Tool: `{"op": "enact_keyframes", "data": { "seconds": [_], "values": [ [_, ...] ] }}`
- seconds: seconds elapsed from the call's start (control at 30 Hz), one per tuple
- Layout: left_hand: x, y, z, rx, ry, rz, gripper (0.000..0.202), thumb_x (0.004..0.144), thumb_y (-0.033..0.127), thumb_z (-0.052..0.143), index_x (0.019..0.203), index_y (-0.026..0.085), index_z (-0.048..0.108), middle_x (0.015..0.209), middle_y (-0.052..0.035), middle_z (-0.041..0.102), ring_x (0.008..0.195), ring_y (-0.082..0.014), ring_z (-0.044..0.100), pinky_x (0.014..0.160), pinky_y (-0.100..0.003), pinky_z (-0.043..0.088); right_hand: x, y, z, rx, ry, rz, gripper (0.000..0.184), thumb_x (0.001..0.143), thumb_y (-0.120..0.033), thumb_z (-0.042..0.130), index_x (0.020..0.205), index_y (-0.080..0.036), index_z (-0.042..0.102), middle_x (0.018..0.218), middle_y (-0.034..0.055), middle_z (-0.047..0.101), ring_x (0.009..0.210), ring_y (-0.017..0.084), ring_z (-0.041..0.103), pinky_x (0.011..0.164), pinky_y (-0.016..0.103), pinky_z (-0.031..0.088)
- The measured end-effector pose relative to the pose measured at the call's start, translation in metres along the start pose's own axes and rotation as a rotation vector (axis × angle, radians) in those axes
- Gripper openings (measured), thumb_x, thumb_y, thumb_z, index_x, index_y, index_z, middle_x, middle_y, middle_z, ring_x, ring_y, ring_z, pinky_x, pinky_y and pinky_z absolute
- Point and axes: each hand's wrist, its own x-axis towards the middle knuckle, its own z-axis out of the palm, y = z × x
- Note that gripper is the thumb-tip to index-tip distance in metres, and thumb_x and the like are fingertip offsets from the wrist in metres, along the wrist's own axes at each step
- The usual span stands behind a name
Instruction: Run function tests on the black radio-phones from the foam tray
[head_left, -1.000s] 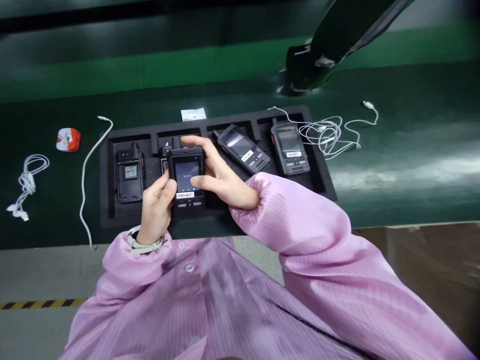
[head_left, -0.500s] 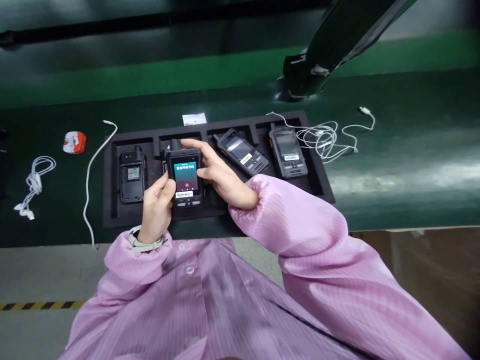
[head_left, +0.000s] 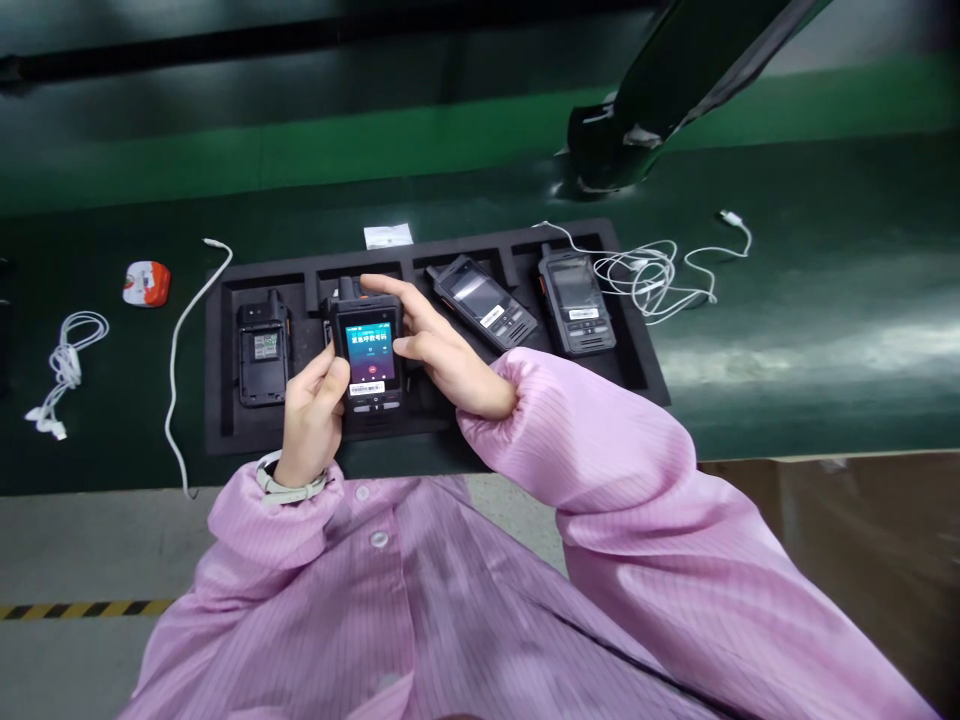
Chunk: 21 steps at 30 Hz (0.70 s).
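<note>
A black handheld two-way radio [head_left: 370, 350] with a lit blue screen is held upright over a dark foam tray [head_left: 225, 440]. The screen shows white characters and a red call button. My left hand [head_left: 313, 408] grips its left side, thumb on the front edge. My right hand [head_left: 442, 355] holds the right side, with the thumb at the screen's edge and the index finger over the top by the antenna. Left of it in the tray lies a radio with its back open [head_left: 264, 352]. To the right lie a tilted radio [head_left: 484, 302] and another radio [head_left: 577, 302], face up.
White cables lie at the right [head_left: 649, 280], beside the tray's left end [head_left: 175, 370] and at far left [head_left: 66, 370]. An orange-and-white item [head_left: 147, 284] and a small white packet [head_left: 388, 236] rest on the green table [head_left: 810, 330]. A dark post [head_left: 622, 140] stands behind.
The radio's screen now shows extra small icons and a status bar around the characters. Both hands keep nearly the same hold.
</note>
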Motion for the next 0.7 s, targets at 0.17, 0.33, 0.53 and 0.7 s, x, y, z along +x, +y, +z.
{"op": "enact_keyframes", "data": {
  "seconds": [0.17, 0.33, 0.53, 0.7],
  "values": [
    [0.001, 0.001, 0.000, -0.005, -0.017, 0.001, 0.042, 0.088, 0.049, 0.075, 0.116, 0.018, 0.078, 0.110, -0.0092, 0.080, 0.107, -0.0267, 0.075, 0.086, -0.034, 0.063, 0.001, 0.002, -0.001, -0.017, -0.012, -0.018, 0.079, 0.076, -0.027, 0.057, 0.151, -0.020, 0.033, 0.155, 0.0055, 0.049, 0.126, 0.023, 0.056, 0.118, 0.043, 0.043],
    [0.000, 0.000, 0.000, -0.037, -0.019, 0.005, 0.034, 0.089, 0.045, 0.075, 0.112, 0.019, 0.079, 0.109, -0.0083, 0.081, 0.110, -0.0265, 0.074, 0.092, -0.035, 0.061, -0.001, 0.003, 0.001, -0.057, -0.010, -0.027, 0.076, 0.081, -0.030, 0.064, 0.151, -0.021, 0.034, 0.159, 0.0073, 0.044, 0.125, 0.022, 0.058, 0.113, 0.040, 0.048],
    [0.003, -0.002, -0.002, -0.091, 0.014, 0.051, 0.026, 0.084, 0.044, 0.080, 0.088, 0.019, 0.078, 0.091, -0.0054, 0.080, 0.104, -0.0249, 0.075, 0.091, -0.035, 0.061, 0.005, 0.006, -0.008, -0.029, 0.102, -0.118, 0.068, 0.087, -0.048, 0.051, 0.148, -0.023, 0.035, 0.146, 0.0096, 0.055, 0.134, 0.025, 0.053, 0.117, 0.048, 0.042],
    [0.005, 0.002, -0.003, -0.122, 0.033, 0.034, 0.029, 0.078, 0.045, 0.085, 0.081, 0.017, 0.075, 0.082, -0.0035, 0.077, 0.095, -0.0215, 0.074, 0.089, -0.033, 0.059, 0.009, -0.039, -0.006, -0.301, 0.323, -0.363, 0.046, 0.090, -0.036, 0.054, 0.134, -0.023, 0.052, 0.138, 0.0089, 0.060, 0.131, 0.025, 0.054, 0.112, 0.047, 0.047]
  ]
}}
